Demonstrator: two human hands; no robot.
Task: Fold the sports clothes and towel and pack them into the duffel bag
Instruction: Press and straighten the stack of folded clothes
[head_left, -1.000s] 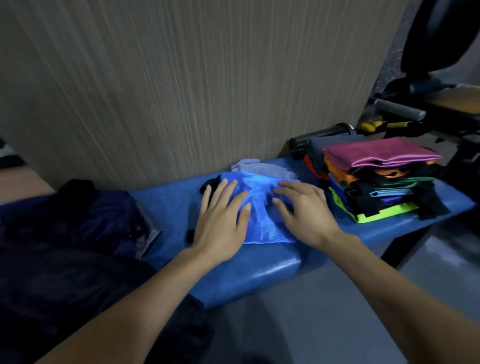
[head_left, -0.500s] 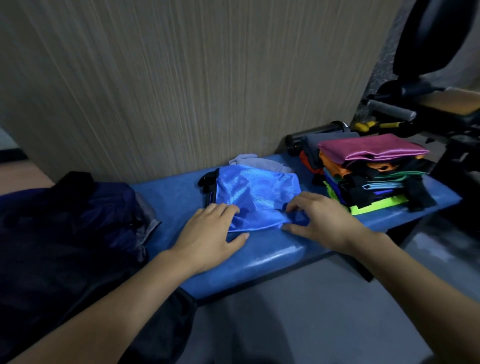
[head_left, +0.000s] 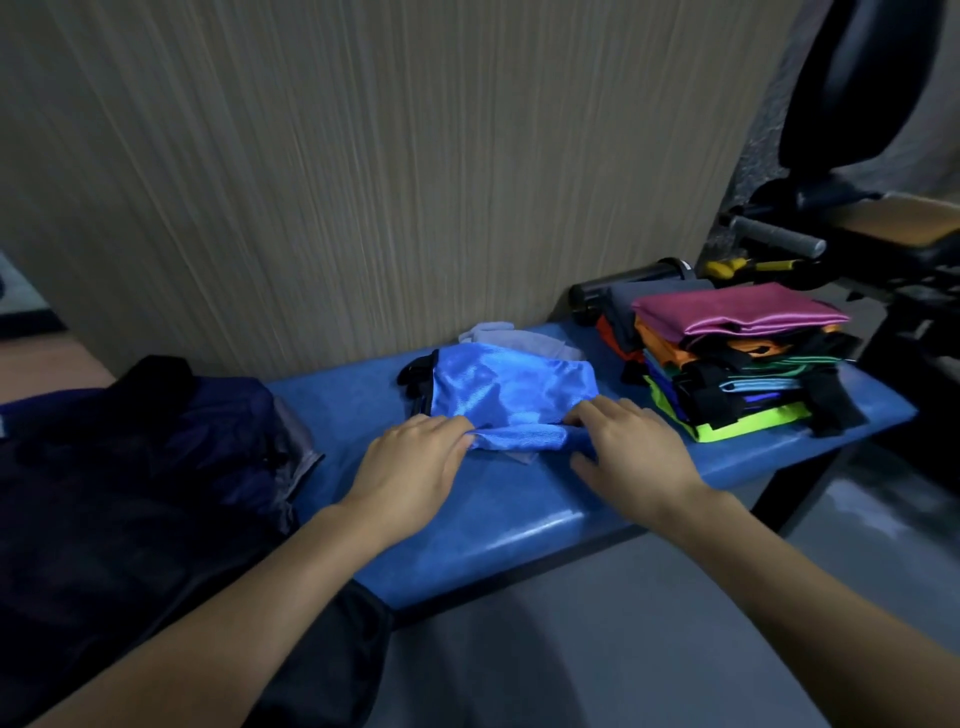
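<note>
A shiny blue garment (head_left: 506, 392) lies on the blue bench (head_left: 483, 525), its near edge rolled up. My left hand (head_left: 410, 460) grips that edge at its left end, fingers curled under the cloth. My right hand (head_left: 628, 449) grips the edge at its right end. A grey cloth (head_left: 511, 338) and a black item (head_left: 415, 374) lie just behind the garment. A stack of folded sports clothes (head_left: 727, 358), with a magenta piece on top, sits on the bench's right end. The dark duffel bag (head_left: 119, 478) sits at the left.
A wood-grain wall (head_left: 363, 156) rises right behind the bench. A black cylinder (head_left: 623, 283) lies behind the stack. Black exercise equipment (head_left: 852, 218) with grey handles stands at the far right. Grey floor (head_left: 597, 649) lies in front of the bench.
Both hands slid from flat on top of the blue garment back to its near edge. They now grip that edge, which has lifted into a roll.
</note>
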